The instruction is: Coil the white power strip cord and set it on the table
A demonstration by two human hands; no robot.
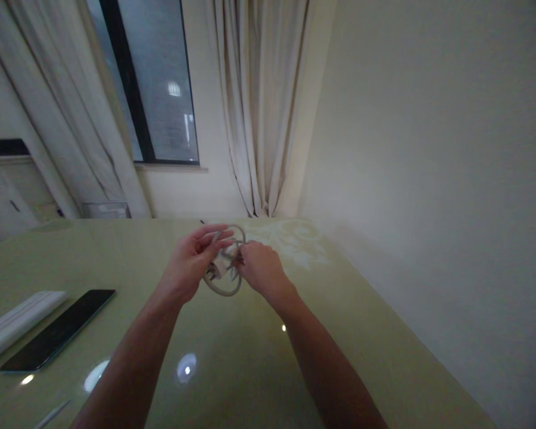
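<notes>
A pale grey power cord (226,293) hangs in a loose coil between my two hands above the table. Its white plug (218,269) sits inside the loop, close to my left thumb. My left hand (185,262) holds the left side of the coil between thumb and fingers, the fingers stretched toward the right. On the other side, my right hand (262,269) is closed on the cord, its fingertips curled in and partly hidden.
On the left of the glossy greenish table (232,369) lie a flat black slab (58,330) and a long white object (20,322). A thin pen-like stick (52,414) is near the front edge. A wall (429,179) borders the right; curtains (263,107) hang behind.
</notes>
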